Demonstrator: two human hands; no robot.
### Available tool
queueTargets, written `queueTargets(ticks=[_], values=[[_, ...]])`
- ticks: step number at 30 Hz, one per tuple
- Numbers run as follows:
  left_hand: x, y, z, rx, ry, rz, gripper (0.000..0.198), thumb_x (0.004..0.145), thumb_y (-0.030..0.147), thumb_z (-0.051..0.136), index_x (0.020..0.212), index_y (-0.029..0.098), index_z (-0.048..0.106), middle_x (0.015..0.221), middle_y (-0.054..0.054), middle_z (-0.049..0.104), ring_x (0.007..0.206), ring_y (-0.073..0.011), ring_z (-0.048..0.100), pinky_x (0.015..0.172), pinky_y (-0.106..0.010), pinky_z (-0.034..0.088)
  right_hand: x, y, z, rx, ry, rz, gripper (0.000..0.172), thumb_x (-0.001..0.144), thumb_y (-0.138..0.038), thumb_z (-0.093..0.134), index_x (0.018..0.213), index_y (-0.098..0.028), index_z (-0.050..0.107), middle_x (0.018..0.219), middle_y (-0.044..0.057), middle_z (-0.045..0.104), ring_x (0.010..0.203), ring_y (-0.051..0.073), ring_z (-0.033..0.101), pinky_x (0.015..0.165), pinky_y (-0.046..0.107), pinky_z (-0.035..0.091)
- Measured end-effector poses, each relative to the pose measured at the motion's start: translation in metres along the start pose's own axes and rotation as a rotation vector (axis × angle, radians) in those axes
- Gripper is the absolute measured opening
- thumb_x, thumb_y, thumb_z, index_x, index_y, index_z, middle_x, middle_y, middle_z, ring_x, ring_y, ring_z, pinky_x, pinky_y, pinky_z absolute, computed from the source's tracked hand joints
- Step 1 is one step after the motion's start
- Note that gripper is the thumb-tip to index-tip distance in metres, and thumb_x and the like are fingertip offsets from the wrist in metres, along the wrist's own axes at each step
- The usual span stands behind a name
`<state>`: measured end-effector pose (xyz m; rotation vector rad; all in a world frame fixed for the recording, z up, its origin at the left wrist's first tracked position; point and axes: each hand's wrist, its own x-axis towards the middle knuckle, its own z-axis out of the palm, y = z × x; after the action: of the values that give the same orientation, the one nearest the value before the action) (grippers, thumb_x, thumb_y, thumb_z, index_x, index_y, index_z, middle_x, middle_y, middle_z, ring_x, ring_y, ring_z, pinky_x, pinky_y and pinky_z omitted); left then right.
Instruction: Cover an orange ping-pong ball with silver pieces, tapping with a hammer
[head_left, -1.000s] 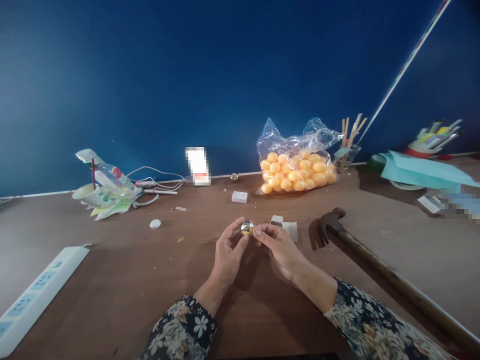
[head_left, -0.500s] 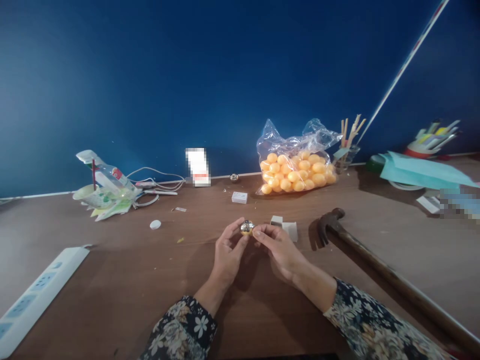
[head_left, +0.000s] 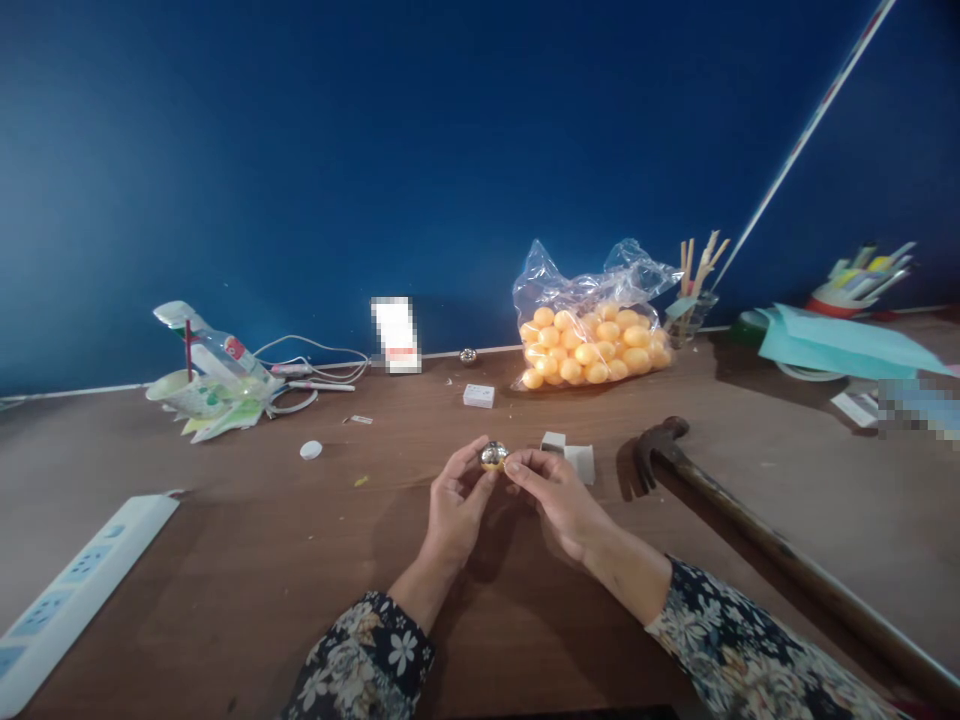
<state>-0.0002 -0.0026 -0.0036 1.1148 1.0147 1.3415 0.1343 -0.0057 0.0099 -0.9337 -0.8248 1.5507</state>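
A small, shiny round metal ball (head_left: 493,456), silver on top and yellowish along its lower edge, is held up over the table between my two hands. My left hand (head_left: 456,505) grips its left side between thumb and fingers. From the right, the thumb and forefinger of my right hand (head_left: 559,500) pinch its lower right edge. The fingertips hide part of the ball's underside. Just behind my right hand stands a small opened white box (head_left: 579,463). Farther back lie a closed white box (head_left: 478,396) and another shiny metal piece (head_left: 468,355) by the wall.
A claw hammer (head_left: 750,520) lies diagonally on the right. Behind are a clear bag of orange balls (head_left: 592,345) and a cup of sticks (head_left: 690,315). On the left are a power strip (head_left: 82,590), a white disc (head_left: 310,450) and a heap of wrappers (head_left: 217,385).
Almost nothing differs. Both hands keep hold of the metal ball in the same place, with only a very slight shift of the right fingers.
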Motion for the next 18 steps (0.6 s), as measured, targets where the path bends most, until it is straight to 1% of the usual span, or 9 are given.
queueTargets(ticks=[4, 9, 14, 18], values=[[0.0005, -0.001, -0.0001, -0.012, -0.004, -0.001, 0.045, 0.073, 0.027, 0.071, 0.116, 0.017, 0.06, 0.107, -0.01, 0.071, 0.097, -0.0212, 0.067, 0.084, -0.033, 0.054, -0.0015, -0.0025, 0.0016, 0.008, 0.005, 0.01, 0.029, 0.058, -0.041, 0.082, 0.066, -0.018, 0.068, 0.069, -0.001, 0.064, 0.065, 0.011, 0.05, 0.067, 0.026, 0.04], [0.0005, -0.0007, -0.0003, -0.011, -0.008, -0.009, 0.044, 0.074, 0.026, 0.071, 0.116, 0.017, 0.061, 0.111, -0.011, 0.07, 0.102, -0.0219, 0.066, 0.091, -0.034, 0.051, -0.0007, 0.0003, 0.0001, 0.047, 0.0, 0.037, 0.028, 0.06, -0.04, 0.082, 0.066, -0.018, 0.067, 0.066, -0.002, 0.063, 0.064, 0.01, 0.051, 0.066, 0.025, 0.039], [0.0005, -0.0004, -0.0001, -0.026, -0.003, -0.018, 0.046, 0.073, 0.027, 0.072, 0.116, 0.017, 0.061, 0.111, -0.01, 0.07, 0.102, -0.0221, 0.066, 0.091, -0.034, 0.051, -0.0006, 0.0009, 0.0008, 0.066, -0.003, 0.042, 0.028, 0.059, -0.039, 0.083, 0.066, -0.017, 0.067, 0.067, -0.002, 0.064, 0.065, 0.01, 0.052, 0.069, 0.026, 0.04], [0.0009, -0.001, -0.0003, -0.021, 0.002, -0.028, 0.047, 0.072, 0.027, 0.072, 0.117, 0.018, 0.061, 0.112, -0.01, 0.069, 0.102, -0.0221, 0.066, 0.091, -0.034, 0.051, -0.0016, 0.0001, 0.0025, 0.084, 0.002, 0.048, 0.028, 0.058, -0.039, 0.083, 0.065, -0.018, 0.066, 0.066, -0.003, 0.063, 0.064, 0.011, 0.053, 0.067, 0.026, 0.04]])
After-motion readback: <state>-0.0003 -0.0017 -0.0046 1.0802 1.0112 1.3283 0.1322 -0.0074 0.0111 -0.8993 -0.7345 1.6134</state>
